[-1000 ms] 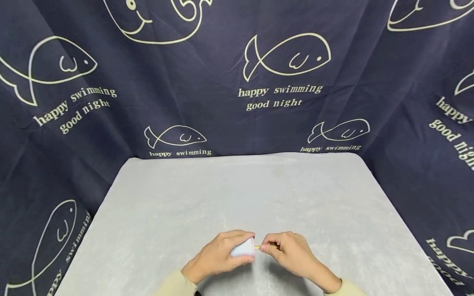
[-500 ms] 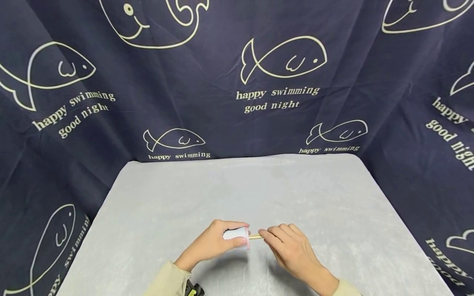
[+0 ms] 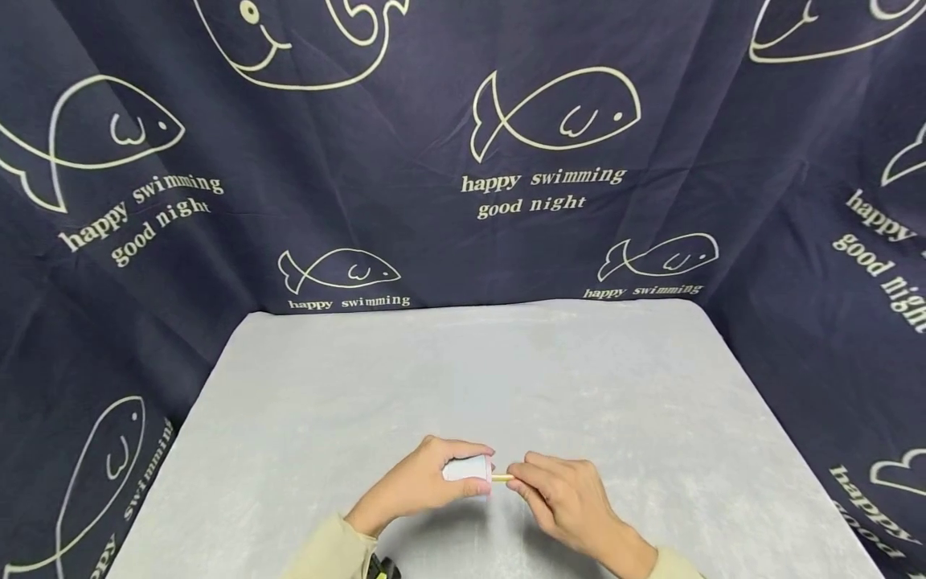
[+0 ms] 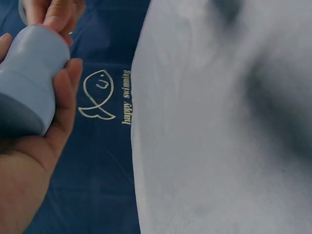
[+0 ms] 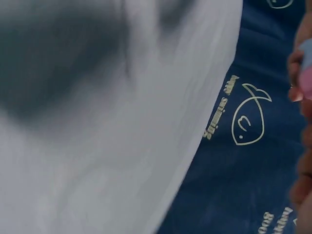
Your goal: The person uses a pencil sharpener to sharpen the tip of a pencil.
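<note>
My left hand grips a pale blue, waisted pencil sharpener, its pink end facing right. In the left wrist view the sharpener lies in the palm, thumb and fingers round its sides. A thin gold-yellow pencil goes into the pink end. My right hand pinches this pencil close to the sharpener, and hides the rest of it. Both hands are raised over the near part of the table. The right wrist view catches only the pink end and some fingers at its right edge.
A pale grey cloth covers the table. Dark blue curtains with fish drawings and lettering hang at the back and both sides. A black and yellow-green item sits at the left wrist.
Both hands first rose and shifted left, then lowered slightly. The right fingers changed their hold on the pencil, turning over and back. The left hand kept hold of the sharpener.
</note>
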### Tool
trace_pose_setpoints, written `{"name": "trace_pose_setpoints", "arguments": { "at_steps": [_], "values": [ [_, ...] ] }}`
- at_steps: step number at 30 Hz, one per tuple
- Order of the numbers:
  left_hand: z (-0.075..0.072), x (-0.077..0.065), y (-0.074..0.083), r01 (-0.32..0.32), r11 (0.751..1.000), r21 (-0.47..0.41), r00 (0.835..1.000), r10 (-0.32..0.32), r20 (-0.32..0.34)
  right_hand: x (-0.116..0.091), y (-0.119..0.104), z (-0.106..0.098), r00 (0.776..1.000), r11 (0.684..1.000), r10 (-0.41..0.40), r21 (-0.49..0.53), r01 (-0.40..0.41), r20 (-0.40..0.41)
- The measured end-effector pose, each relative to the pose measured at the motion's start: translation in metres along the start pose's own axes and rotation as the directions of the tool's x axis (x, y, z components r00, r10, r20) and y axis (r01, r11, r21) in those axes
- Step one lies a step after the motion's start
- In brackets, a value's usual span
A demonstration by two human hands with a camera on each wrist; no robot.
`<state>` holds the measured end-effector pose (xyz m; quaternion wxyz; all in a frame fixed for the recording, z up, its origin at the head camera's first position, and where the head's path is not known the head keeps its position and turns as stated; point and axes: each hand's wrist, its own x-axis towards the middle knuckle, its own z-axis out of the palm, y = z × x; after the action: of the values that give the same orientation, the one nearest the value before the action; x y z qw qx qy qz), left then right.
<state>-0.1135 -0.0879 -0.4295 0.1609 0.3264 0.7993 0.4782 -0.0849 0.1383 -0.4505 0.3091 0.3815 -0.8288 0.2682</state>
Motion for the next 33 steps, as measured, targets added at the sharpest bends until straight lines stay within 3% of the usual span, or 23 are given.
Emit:
{"name": "trace_pose_setpoints", "arguments": {
  "at_steps": [2,3,5,7,8,9,11,14,16,19,22,29,33],
  "values": [
    [0.003,-0.001,-0.001,-0.051,0.996,0.069,0.999,0.051,0.004,-0.002,-0.002,-0.004,0.98,0.982,0.135,0.111,-0.151,0.143],
    [0.005,-0.001,-0.001,-0.078,0.992,0.101,0.997,0.078,0.003,-0.002,-0.002,-0.006,0.953,0.956,0.202,0.165,-0.242,0.227],
    [0.01,-0.003,-0.004,-0.129,0.981,0.144,0.992,0.13,0.002,0.001,-0.001,-0.012,0.863,0.875,0.305,0.239,-0.421,0.402],
    [0.015,-0.005,-0.007,-0.152,0.977,0.149,0.988,0.156,-0.016,0.004,0.001,-0.016,0.783,0.808,0.359,0.251,-0.533,0.509],
    [0.016,-0.006,-0.009,-0.163,0.974,0.154,0.985,0.17,-0.031,0.005,0.001,-0.017,0.762,0.797,0.371,0.239,-0.555,0.531],
    [0.018,-0.006,-0.01,-0.169,0.973,0.155,0.983,0.178,-0.046,0.006,0.002,-0.017,0.758,0.8,0.373,0.228,-0.554,0.535],
    [0.018,-0.006,-0.012,-0.16,0.974,0.162,0.981,0.175,-0.081,0.007,0.002,-0.016,0.795,0.844,0.36,0.194,-0.501,0.488],
    [0.013,-0.005,-0.012,-0.12,0.978,0.168,0.983,0.141,-0.114,0.005,0.002,-0.011,0.883,0.912,0.311,0.151,-0.382,0.352],
    [0.009,-0.004,-0.011,-0.082,0.983,0.165,0.987,0.103,-0.126,0.004,0.003,-0.009,0.929,0.946,0.253,0.131,-0.296,0.271],
    [0.003,-0.002,-0.007,-0.047,0.987,0.154,0.988,0.068,-0.139,0.002,0.004,-0.006,0.971,0.98,0.168,0.074,-0.183,0.169],
    [-0.001,0.0,-0.004,-0.03,0.99,0.14,0.987,0.051,-0.149,0.0,0.006,-0.003,0.987,0.993,0.116,0.02,-0.119,0.11],
    [-0.003,0.0,0.001,0.01,0.997,0.082,0.982,0.006,-0.191,0.0,0.006,-0.003,0.997,0.998,0.051,-0.044,-0.048,0.066],
    [-0.003,0.0,0.002,0.035,0.999,0.024,0.982,-0.03,-0.187,0.008,0.005,-0.005,0.996,0.986,-0.077,-0.155,0.067,-0.055]
  ]
}}
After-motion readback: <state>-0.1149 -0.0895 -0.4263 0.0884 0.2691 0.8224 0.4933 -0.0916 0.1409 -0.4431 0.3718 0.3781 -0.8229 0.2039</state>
